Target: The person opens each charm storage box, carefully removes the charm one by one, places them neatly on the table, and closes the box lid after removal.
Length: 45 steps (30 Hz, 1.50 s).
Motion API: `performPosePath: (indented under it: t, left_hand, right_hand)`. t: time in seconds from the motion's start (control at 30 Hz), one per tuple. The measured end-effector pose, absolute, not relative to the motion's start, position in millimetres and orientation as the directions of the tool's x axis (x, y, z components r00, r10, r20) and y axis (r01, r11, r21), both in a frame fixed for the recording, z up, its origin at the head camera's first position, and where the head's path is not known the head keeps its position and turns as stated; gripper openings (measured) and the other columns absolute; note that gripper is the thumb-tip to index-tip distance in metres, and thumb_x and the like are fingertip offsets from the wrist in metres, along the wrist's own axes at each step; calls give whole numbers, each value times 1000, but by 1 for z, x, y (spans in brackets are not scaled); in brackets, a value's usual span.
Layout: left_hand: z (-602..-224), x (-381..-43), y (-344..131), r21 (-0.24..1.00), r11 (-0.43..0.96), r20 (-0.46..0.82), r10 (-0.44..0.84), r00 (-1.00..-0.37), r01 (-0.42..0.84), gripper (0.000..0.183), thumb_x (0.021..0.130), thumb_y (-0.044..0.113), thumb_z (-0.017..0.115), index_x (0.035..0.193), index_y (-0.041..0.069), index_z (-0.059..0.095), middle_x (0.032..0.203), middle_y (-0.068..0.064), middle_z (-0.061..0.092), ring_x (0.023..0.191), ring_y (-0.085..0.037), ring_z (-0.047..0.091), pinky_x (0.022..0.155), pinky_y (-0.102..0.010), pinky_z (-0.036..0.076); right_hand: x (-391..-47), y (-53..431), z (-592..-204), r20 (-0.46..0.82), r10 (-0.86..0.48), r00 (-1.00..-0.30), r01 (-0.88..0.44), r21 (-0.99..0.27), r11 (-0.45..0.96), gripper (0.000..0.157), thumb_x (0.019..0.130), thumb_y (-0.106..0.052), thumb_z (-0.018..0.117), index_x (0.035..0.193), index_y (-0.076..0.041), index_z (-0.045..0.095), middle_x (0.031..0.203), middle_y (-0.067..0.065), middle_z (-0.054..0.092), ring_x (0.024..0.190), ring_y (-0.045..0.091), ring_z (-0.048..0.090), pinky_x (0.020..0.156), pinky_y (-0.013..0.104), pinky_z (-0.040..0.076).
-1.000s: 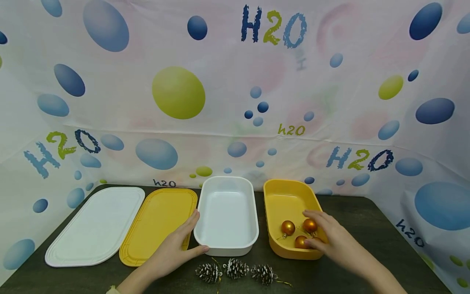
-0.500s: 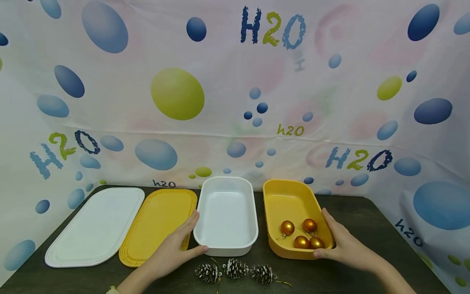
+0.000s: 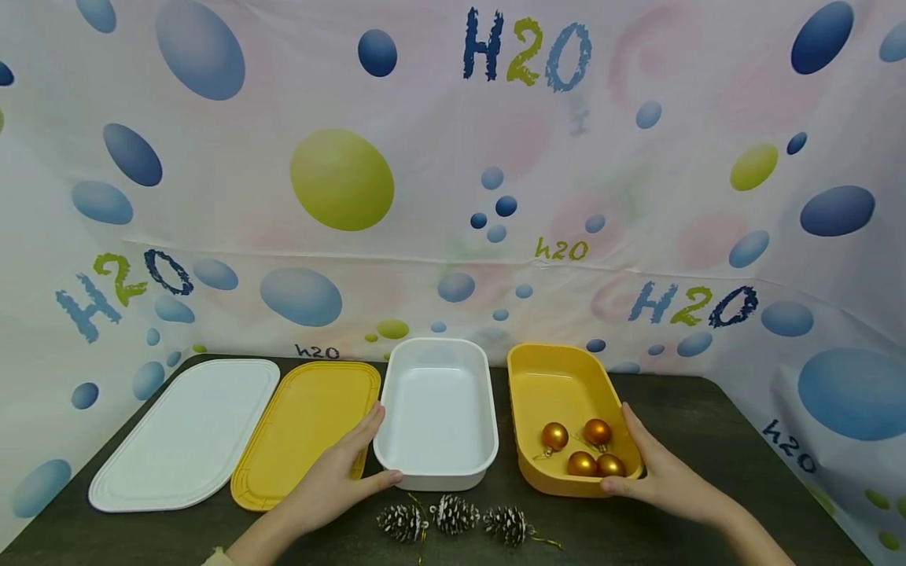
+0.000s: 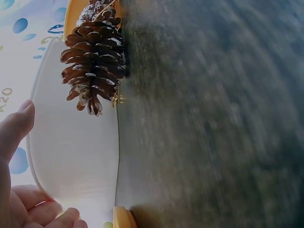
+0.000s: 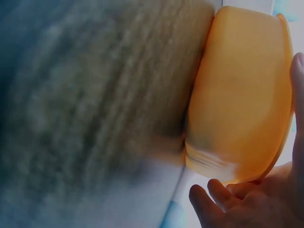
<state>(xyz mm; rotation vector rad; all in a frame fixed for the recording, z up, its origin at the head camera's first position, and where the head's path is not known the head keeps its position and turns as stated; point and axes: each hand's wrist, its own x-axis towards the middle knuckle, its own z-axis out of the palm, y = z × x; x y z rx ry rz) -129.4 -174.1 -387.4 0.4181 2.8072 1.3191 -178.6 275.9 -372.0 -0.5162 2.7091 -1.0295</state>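
At the front left corner of a white plastic container (image 3: 446, 479), my left hand (image 3: 329, 475) touches with thumb on the front and fingers along the left side. My right hand (image 3: 665, 475) rests in the same way on the front right corner of a yellow plastic container (image 3: 541, 377). Several gold Christmas balls (image 3: 555, 436) lie inside the yellow container, towards its front. The white one has nothing in it. Three frosted pine cones (image 3: 455, 516) lie in a row before the white container; one pine cone (image 4: 92, 66) looms close in the left wrist view.
To the left, a white lid (image 3: 187, 436) and a yellow lid (image 3: 307, 432) lie flat, side by side, on the dark table (image 3: 679, 409). A patterned curtain (image 3: 453, 157) hangs behind the table.
My right hand has come away from the gold balls inside the yellow container to that container's front right corner. My left hand and the pine cones have stayed in place.
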Motion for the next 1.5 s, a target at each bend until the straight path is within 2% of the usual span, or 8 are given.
performPosePath:
  t: [0.3,0.57,0.7,0.87,1.13,1.3,1.5]
  left_hand:
    - [-386,-129,-173,759,609,95,249,-964,232,97,82,58,66,153,13,17,158,-6,12,142,-29,15,109,-56,23]
    - [-381,-128,-173,763,596,80,295,-952,249,98,84,52,67,153,8,12,158,-12,8,143,-32,10,109,-59,19]
    - [-374,-130,-171,747,608,116,281,-953,270,99,84,50,68,153,5,13,158,-13,10,143,-32,10,109,-58,17]
    - [-361,-134,-160,729,608,201,250,-947,315,89,85,43,71,152,7,23,156,-11,20,142,-30,17,109,-56,23]
    - [-341,-142,-122,734,553,270,296,-916,395,63,89,31,69,144,12,43,145,-6,43,134,-28,36,105,-53,32]
    - [-337,-152,-92,717,508,294,402,-867,478,55,92,26,65,140,8,46,140,-6,47,130,-25,42,102,-49,37]
    - [-332,-164,-61,720,479,262,483,-835,503,50,94,29,62,139,11,48,137,-3,49,126,-20,45,101,-41,40]
  right_hand:
    - [-177,276,-380,-61,-370,-927,-224,-700,678,111,85,-34,72,151,-10,-14,153,32,-4,132,59,11,96,72,24]
    - [-178,277,-383,-53,-368,-928,-225,-710,668,111,85,-31,72,152,-11,-14,153,32,-6,133,59,9,96,73,21]
    - [-178,276,-384,-52,-368,-928,-225,-711,666,112,85,-32,73,151,-12,-15,153,32,-5,133,58,9,96,72,22]
    - [-177,276,-384,-46,-368,-929,-227,-715,662,112,85,-32,73,152,-13,-15,153,32,-5,133,58,10,96,72,22]
    - [-176,276,-385,-55,-354,-933,-211,-715,666,111,86,-35,71,152,-12,-15,153,31,-5,133,58,9,97,72,21]
    - [-175,277,-385,-61,-350,-935,-199,-726,658,110,86,-34,71,151,-9,-14,153,32,-5,133,58,9,98,71,19]
    - [-177,277,-386,-53,-358,-932,-211,-724,657,110,86,-32,72,152,-11,-13,153,33,-4,133,58,11,97,71,22]
